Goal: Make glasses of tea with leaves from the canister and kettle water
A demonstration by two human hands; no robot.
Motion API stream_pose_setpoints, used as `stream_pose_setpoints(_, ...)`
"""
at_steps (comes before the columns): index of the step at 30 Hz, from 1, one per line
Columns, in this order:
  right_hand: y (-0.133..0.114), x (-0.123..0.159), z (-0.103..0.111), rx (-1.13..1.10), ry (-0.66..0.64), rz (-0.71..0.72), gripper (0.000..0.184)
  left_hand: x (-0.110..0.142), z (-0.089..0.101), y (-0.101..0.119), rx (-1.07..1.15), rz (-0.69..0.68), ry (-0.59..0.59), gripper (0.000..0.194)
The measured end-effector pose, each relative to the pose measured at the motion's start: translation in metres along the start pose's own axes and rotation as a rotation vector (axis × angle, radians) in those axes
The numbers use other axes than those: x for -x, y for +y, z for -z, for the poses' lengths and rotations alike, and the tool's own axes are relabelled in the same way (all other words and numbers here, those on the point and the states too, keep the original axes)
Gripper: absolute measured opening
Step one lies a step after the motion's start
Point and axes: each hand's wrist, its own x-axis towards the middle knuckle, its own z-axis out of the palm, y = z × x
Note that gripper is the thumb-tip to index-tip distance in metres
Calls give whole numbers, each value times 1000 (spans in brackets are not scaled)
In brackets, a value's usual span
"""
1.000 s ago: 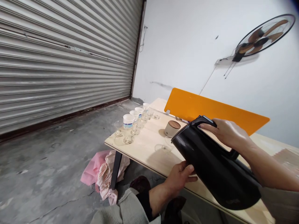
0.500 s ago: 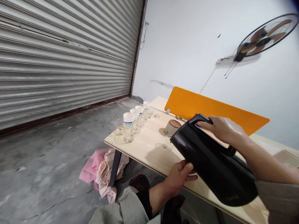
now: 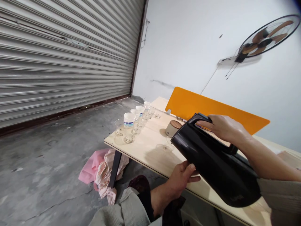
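Observation:
My right hand [image 3: 225, 127] is closed round the handle of a black electric kettle [image 3: 211, 166], which leans over with its spout low and to the left. Below the kettle's front, my left hand [image 3: 181, 175] is open, its thumb and fingers apart at the kettle's underside. Whether it touches the kettle I cannot tell. Just left of the spout a clear glass [image 3: 166, 148] stands on the wooden table [image 3: 150, 153], partly hidden by the kettle. No stream of water can be made out. Behind it sits a round beige canister [image 3: 173, 128] with a wooden top.
Several white paper cups [image 3: 129, 118] line the table's left end, with several clear glasses [image 3: 129, 138] beside them. An orange divider panel [image 3: 211, 108] stands along the back. Pink cloth [image 3: 94, 166] lies on the floor by a table leg [image 3: 115, 168]. A fan [image 3: 265, 40] hangs on the wall.
The kettle and both hands stay almost in place, with only a slight shift of the kettle. The view has moved a little.

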Motion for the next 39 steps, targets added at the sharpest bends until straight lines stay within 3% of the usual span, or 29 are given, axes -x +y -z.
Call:
stream_pose_setpoints(12,-7,-22,14,103,-114,-36,69,-2,-12,13,10,-13,55,81)
stream_pose_setpoints(22,-8,-36,8,65,-62,72,62,-5,-12,12,73,-24,86,73)
stream_pose_setpoints(30,-15,-41,11,86,-98,30,65,-5,-11,17,79,-14,109,78)
stream_pose_setpoints(39,-4,-26,15,63,-101,-6,62,0,-12,23,4,-5,104,76)
